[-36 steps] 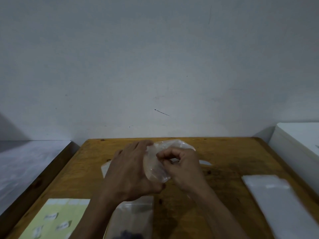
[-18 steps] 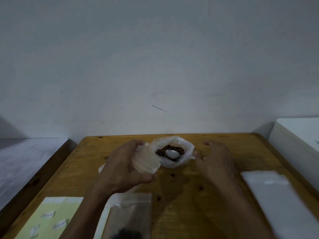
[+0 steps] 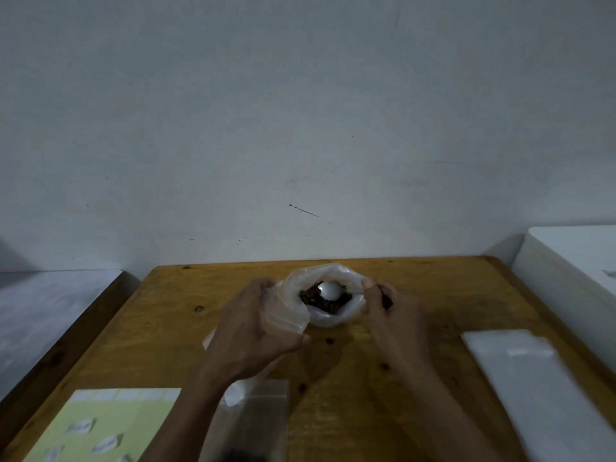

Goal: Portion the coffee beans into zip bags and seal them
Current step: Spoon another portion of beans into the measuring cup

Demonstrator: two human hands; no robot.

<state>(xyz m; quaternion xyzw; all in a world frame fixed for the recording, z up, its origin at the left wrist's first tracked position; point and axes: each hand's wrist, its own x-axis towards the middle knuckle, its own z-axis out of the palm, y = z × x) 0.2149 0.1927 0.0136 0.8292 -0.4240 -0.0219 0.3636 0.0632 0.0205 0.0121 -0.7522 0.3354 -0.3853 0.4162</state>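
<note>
Bean bag: clear crumpled plastic bag of dark coffee beans (image 3: pixel 328 303), mouth spread wide, at 12 o'clock on the wooden table (image 3: pixel 433 295); a white round scoop (image 3: pixel 330 291) lies on the beans.
Left hand (image 3: pixel 256 331): fingers curled round the bag's left rim, gripping it.
Right hand (image 3: pixel 390 315): pinches the bag's right rim.
Zip bags: one clear zip bag (image 3: pixel 256 418) at 6 o'clock; a white stack of bags (image 3: pixel 533 385) at 4 o'clock.
Label sheet: pale yellow sheet (image 3: pixel 100 425) at 8 o'clock.

dim, soft focus – corners darker, edges bowed
</note>
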